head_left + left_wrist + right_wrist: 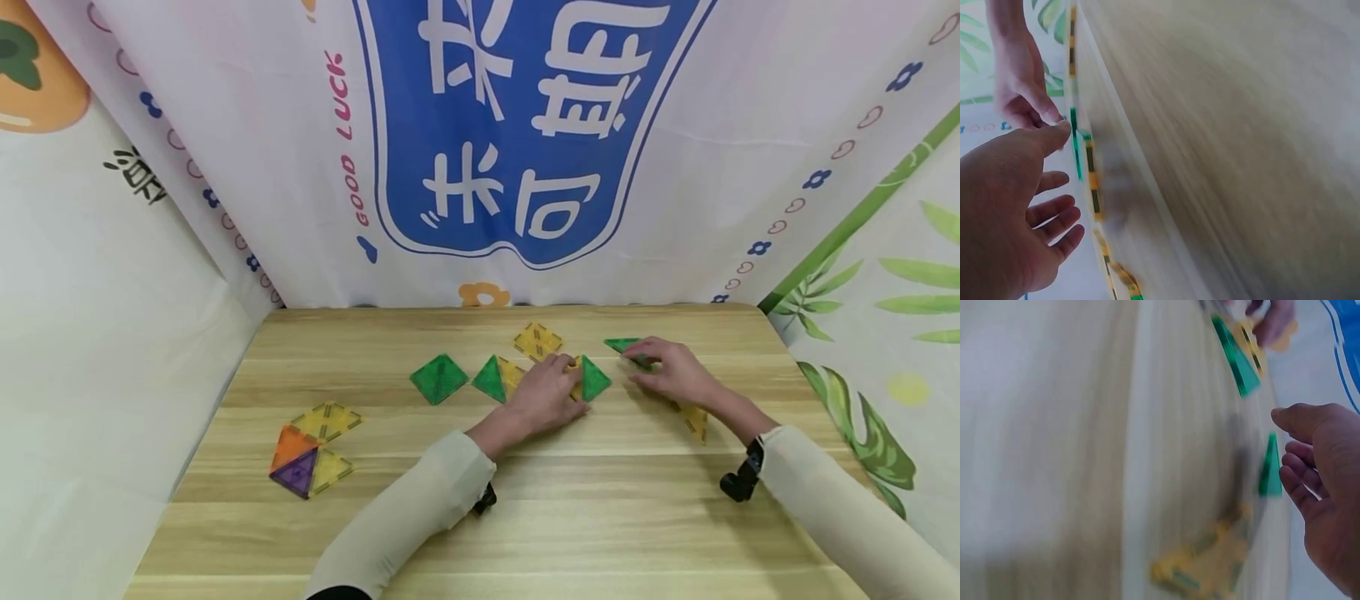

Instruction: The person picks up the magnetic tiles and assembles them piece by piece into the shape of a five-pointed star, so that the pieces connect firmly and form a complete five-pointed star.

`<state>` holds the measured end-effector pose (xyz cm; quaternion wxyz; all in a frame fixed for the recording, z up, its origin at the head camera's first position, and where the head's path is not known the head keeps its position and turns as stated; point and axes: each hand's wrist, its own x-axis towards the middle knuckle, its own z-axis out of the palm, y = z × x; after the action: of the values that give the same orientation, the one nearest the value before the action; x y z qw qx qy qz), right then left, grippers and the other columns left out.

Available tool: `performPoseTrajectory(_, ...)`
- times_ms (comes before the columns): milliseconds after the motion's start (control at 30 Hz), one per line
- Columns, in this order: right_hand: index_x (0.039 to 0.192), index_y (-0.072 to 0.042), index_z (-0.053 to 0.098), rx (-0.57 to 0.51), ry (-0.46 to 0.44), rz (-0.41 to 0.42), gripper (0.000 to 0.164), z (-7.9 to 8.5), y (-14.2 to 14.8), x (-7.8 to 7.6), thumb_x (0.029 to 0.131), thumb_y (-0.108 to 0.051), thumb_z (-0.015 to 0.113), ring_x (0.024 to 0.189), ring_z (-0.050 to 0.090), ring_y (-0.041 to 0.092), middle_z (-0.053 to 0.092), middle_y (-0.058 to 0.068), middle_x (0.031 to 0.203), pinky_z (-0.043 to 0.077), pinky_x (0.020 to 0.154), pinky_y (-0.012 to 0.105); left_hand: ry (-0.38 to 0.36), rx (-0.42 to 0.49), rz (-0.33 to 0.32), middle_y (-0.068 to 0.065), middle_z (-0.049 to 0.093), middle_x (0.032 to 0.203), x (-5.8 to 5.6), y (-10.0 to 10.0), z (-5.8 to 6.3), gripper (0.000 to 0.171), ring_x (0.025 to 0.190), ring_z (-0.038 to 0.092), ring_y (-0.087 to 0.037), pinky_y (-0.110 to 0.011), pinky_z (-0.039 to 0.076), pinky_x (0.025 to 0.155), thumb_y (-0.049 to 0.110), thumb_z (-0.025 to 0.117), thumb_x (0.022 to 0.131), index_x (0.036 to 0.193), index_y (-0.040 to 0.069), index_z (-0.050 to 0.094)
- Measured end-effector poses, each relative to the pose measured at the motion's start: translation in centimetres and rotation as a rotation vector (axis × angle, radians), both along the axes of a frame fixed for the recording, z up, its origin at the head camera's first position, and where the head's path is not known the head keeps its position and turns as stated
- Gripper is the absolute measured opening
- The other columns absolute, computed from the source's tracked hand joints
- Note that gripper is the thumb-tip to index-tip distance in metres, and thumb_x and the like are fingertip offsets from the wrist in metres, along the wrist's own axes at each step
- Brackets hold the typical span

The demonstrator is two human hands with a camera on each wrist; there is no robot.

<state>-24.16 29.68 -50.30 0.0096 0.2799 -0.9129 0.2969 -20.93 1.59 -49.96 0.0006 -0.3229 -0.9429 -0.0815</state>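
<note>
A printed cloth (517,142) hangs at 12 o'clock behind a wood-grain desk (577,517), where a person in pale sleeves (408,508) reaches out among coloured tiles. The left hand (543,393), at 1 o'clock from the desk's centre, has its thumb apart from its loosely bent fingers, over yellow tiles; the right hand (678,375), at 2 o'clock, likewise keeps thumb and fingers parted beside a green tile (621,343) at its 10 o'clock, though whether it touches the tile cannot be told. At 9 o'clock, a yellow pair (327,421), an orange triangle (292,447), a purple triangle (296,472) and a yellow triangle (330,469) cluster together. A green pair (438,379) lies at 11 o'clock, a yellow diamond (537,340) near 12 and, at the left hand's 2 o'clock, a single green triangle (596,380)
</note>
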Motion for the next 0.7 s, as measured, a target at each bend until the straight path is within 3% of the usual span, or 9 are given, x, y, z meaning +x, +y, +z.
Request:
performPoseTrajectory(233,0.130,0.003,0.071,0.028,-0.059,0.022,0.037,0.3,2.3,-0.9,0.095,-0.003,0.078,0.117,0.069,0.043,0.067,0.023,0.137,0.058,0.095,0.057,0.016,-0.008,-0.190,-0.005,0.058,0.152,1.4,1.5,0.6,0.061,0.141,0.053,-0.021,-0.033,0.042,0.119,0.053,0.067,0.102,0.149,0.016,0.061)
performPoseTrajectory(467,0.133,0.000,0.071,0.052,-0.112,0.067,0.036,0.4,3.4,-1.7,0.097,-0.002,0.075,0.124,0.064,0.045,0.064,0.023,0.142,0.057,0.098,0.058,-0.034,-0.087,-0.413,-0.004,0.041,0.168,3.0,3.8,0.6,0.067,0.155,0.036,-0.019,-0.031,0.026,0.128,0.055,0.057,0.106,0.161,0.019,0.046)
performPoseTrajectory(700,0.135,0.001,0.070,0.073,-0.154,0.089,0.035,0.6,4.0,-1.9,0.100,-0.003,0.072,0.123,0.065,0.046,0.063,0.026,0.144,0.056,0.098,0.060,-0.096,-0.159,-0.522,0.001,0.023,0.176,3.9,6.2,0.7,0.074,0.162,0.018,-0.013,-0.026,0.014,0.130,0.061,0.050,0.107,0.168,0.024,0.031)
